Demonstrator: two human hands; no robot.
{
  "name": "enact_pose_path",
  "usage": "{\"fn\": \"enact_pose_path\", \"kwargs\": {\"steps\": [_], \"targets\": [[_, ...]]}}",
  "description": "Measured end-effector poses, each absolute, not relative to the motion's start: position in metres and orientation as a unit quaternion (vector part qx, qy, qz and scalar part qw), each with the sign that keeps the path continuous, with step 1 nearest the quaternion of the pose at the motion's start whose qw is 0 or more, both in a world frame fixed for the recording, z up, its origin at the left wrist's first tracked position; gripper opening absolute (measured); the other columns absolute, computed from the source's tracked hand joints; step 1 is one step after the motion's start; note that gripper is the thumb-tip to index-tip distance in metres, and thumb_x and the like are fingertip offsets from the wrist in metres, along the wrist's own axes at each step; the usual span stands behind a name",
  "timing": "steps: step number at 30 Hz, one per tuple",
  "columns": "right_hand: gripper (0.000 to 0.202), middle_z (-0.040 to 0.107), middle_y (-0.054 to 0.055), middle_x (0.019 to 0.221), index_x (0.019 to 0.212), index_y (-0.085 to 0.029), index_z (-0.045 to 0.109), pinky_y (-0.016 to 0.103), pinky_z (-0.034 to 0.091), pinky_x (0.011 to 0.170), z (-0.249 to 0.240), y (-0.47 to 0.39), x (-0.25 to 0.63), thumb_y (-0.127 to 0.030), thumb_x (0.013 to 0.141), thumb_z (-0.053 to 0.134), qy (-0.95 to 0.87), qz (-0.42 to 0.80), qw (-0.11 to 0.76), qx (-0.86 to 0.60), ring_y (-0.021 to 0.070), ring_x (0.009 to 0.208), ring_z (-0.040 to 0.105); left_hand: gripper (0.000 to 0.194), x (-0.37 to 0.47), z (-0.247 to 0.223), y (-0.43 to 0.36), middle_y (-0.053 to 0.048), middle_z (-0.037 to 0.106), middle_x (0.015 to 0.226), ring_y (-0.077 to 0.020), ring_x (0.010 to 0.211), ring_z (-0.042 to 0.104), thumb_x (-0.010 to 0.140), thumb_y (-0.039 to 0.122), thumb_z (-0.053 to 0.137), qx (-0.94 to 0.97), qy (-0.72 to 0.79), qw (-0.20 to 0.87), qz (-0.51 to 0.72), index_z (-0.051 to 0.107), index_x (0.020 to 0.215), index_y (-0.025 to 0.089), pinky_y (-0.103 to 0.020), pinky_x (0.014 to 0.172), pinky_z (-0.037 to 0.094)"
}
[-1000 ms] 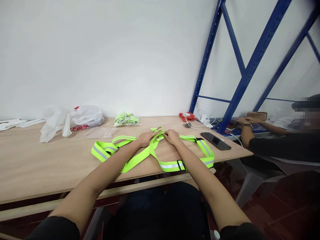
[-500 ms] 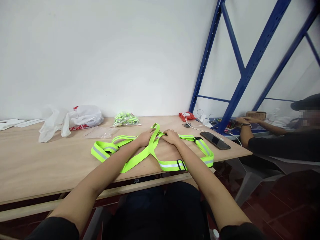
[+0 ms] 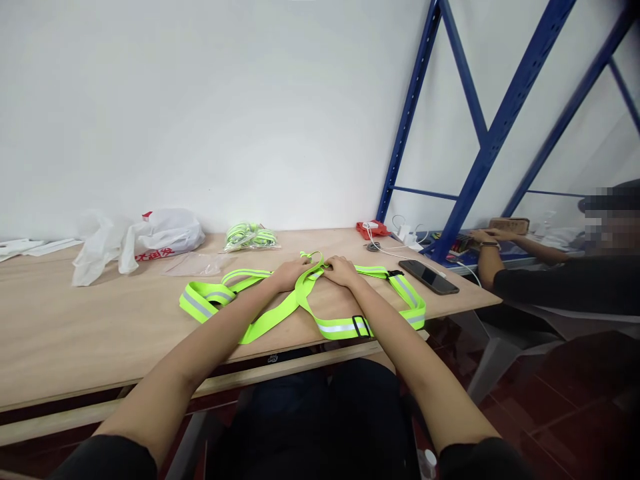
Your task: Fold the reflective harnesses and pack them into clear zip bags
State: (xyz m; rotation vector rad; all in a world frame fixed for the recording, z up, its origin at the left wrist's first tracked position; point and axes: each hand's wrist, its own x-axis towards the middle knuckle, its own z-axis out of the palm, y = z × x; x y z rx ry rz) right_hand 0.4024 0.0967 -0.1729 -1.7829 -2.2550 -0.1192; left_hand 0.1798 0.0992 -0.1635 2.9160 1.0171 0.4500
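Note:
A neon-yellow reflective vest made of elastic straps [image 3: 345, 329], with silver stripes and black buckles, lies spread on the wooden table [image 3: 100, 327]. My left hand [image 3: 291, 274] is closed at the upper middle of the vest, its fingertips on the strap there. Just to its right, my right hand [image 3: 341, 272] pinches the same crossing part between bent fingers. A small loop of strap rises between the two hands. The fingertips of both hands are partly hidden.
Behind lie a bag of rolled yellow straps [image 3: 251, 237], a clear plastic sleeve [image 3: 195, 265] and a white plastic bag [image 3: 170, 230]. A phone [image 3: 429, 277] with a cable sits at the right. Blue rack posts [image 3: 483, 157] stand beyond; a co-worker's arms [image 3: 493, 257] show at far right.
The strap loop between my hands has dropped lower and flatter. My hands stay at almost the same spot on the vest, and the view has shifted slightly.

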Motion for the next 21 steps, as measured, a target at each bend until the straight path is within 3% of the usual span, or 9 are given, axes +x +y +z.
{"fn": "enact_pose_path", "kwargs": {"steps": [4,8,14,18,21], "targets": [[0.047,0.068,0.010,0.125,0.115,-0.024,0.071,0.035,0.044,0.091,-0.1743,0.0981,0.4027,-0.060,0.093,0.051,-0.775,-0.042,0.130,-0.617,0.0285,0.113,0.059,0.038,0.1800,-0.1635,0.0994,-0.006,0.062,0.116,-0.0251,0.101,0.063,0.098,0.038,0.047,0.937,0.321,0.012,0.138,0.060,0.133,0.032,-0.029,0.083,0.046],[0.052,0.067,0.011,0.125,0.114,-0.024,0.071,0.036,0.043,0.093,-0.1748,0.0979,0.4022,-0.066,0.092,0.049,-0.773,-0.042,0.128,-0.619,0.0285,0.114,0.058,0.035,0.1808,-0.1628,0.1001,-0.007,0.063,0.113,-0.0254,0.103,0.062,0.099,0.043,0.044,0.935,0.319,0.026,0.155,0.066,0.121,0.027,-0.030,0.087,0.046],[0.047,0.068,0.010,0.125,0.114,-0.025,0.071,0.035,0.042,0.093,-0.1746,0.0976,0.4010,-0.063,0.093,0.051,-0.770,-0.040,0.126,-0.624,0.0285,0.115,0.058,0.027,0.1792,-0.1615,0.0995,-0.009,0.066,0.111,-0.0273,0.107,0.060,0.092,0.038,0.054,0.938,0.289,0.068,0.178,0.073,0.103,0.023,-0.034,0.093,0.045],[0.048,0.068,0.011,0.124,0.112,-0.023,0.070,0.035,0.042,0.092,-0.1733,0.0959,0.3998,-0.062,0.093,0.051,-0.765,-0.036,0.128,-0.630,0.0285,0.114,0.058,0.032,0.1776,-0.1586,0.0969,-0.010,0.068,0.110,-0.0267,0.102,0.061,0.090,0.046,0.057,0.934,0.278,0.113,0.196,0.074,0.096,0.020,-0.033,0.093,0.046],[0.048,0.068,0.012,0.123,0.113,-0.022,0.070,0.035,0.041,0.092,-0.1722,0.0940,0.3993,-0.061,0.094,0.051,-0.764,-0.032,0.132,-0.631,0.0280,0.113,0.058,0.038,0.1774,-0.1564,0.0947,-0.008,0.071,0.099,-0.0248,0.092,0.062,0.087,0.053,0.058,0.923,0.284,0.155,0.207,0.074,0.096,0.019,-0.031,0.085,0.047]]}}
